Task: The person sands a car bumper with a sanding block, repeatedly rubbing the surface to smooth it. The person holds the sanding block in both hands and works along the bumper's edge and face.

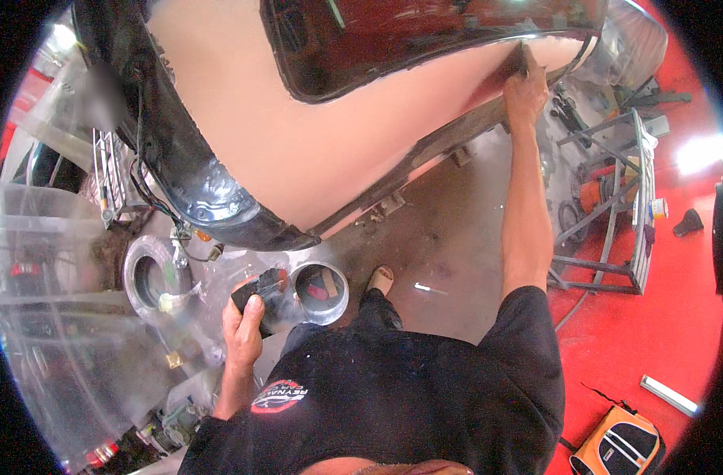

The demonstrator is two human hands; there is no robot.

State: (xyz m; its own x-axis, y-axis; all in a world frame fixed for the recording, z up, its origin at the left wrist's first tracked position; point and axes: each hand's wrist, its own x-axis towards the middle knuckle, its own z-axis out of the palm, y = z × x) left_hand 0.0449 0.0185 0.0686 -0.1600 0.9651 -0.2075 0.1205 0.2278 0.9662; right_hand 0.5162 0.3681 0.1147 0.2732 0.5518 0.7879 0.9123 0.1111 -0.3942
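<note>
Black shirt looms close, left hand clasps a dark pad, right hand meets the car, grip unclear!

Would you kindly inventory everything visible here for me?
vehicle panel: one, beige, top centre
window: one, dark, above panel
bucket: one, grey, lower centre
ring-shaped object: one, pale grey, left of bucket
sheeting: count unclear, translucent, left
metal frame: one, grey, right
bag: one, orange and black, lower right
floor: one, red and grey, underneath
block: one, mostly black, lower left
shirt: one, black, bottom centre
foot: one, centre
left hand: one, around block
right hand: one, at panel
</note>
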